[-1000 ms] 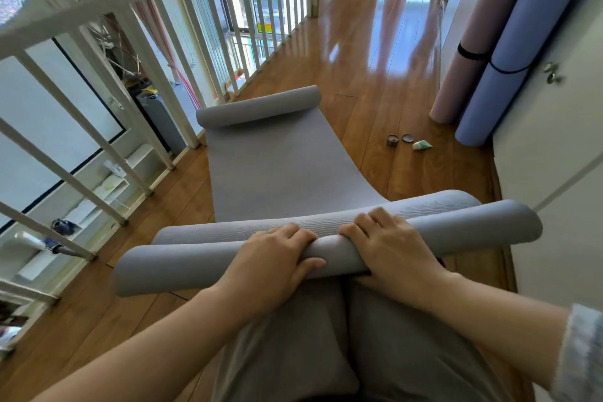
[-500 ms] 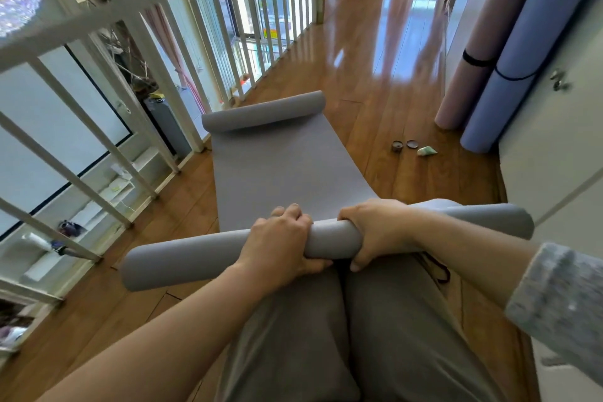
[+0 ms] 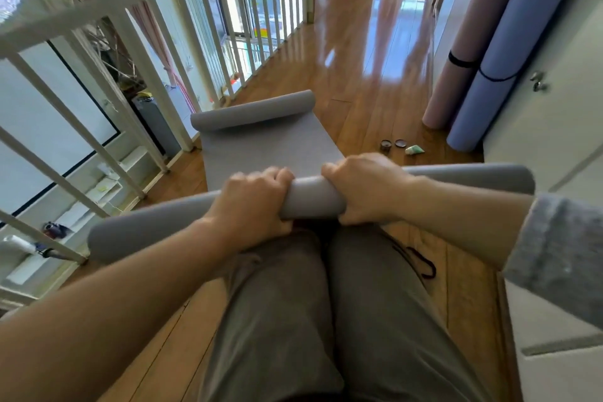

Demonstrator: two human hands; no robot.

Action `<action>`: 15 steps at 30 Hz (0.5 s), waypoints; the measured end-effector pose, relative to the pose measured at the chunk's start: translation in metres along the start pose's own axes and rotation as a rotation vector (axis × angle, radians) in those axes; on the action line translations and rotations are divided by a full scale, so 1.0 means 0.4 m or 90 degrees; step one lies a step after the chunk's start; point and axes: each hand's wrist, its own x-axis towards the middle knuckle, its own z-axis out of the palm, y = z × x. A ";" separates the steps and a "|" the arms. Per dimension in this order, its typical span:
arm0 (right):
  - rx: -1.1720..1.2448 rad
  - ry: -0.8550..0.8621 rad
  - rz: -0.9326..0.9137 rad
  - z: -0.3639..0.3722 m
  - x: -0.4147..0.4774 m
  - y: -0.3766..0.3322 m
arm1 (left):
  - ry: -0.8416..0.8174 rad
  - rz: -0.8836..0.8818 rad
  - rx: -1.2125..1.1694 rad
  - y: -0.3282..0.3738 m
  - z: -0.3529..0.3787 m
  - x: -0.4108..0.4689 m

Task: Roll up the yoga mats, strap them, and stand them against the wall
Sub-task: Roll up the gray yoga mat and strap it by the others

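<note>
- Two hands now clamp the grey roll point(image 3: 310, 199). A second ago they lay flatter on top of it. The roll has since taken in another turn, and the flat stretch point(image 3: 267, 147) beyond it is shorter.
- Judged from that, rolling is under way but unfinished: flat mat remains beyond the roll, ending in a curled far edge point(image 3: 253, 111).
- The left hand point(image 3: 257, 202) and right hand point(image 3: 362, 188) sit side by side at the roll's middle, knuckles up. Each grip is curled tight round the roll.
- The roll lies crosswise on the floor point(image 3: 359, 75), just ahead of the person's knees.
- A black strap point(image 3: 421, 263) lies on the floor just behind the roll.
- A pink mat point(image 3: 463, 52) and a blue mat point(image 3: 502, 62), both strapped, stand against the wall well beyond the roll's right end.
</note>
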 end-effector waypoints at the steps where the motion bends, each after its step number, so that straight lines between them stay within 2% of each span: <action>1: -0.019 0.026 -0.002 -0.039 0.006 0.004 | 0.029 -0.001 0.007 -0.013 -0.032 0.011; 3: -0.063 0.086 -0.014 -0.109 0.004 0.010 | 0.081 0.001 0.021 -0.025 -0.086 0.024; 5: -0.078 0.101 -0.021 -0.143 -0.019 0.003 | 0.097 0.003 0.039 -0.012 -0.116 0.013; 11: 0.038 -0.042 -0.015 -0.050 -0.184 -0.109 | 0.038 0.068 0.058 0.083 -0.041 -0.154; 15: 0.056 -0.070 -0.007 0.056 -0.260 -0.171 | 0.017 0.112 0.028 0.126 0.063 -0.247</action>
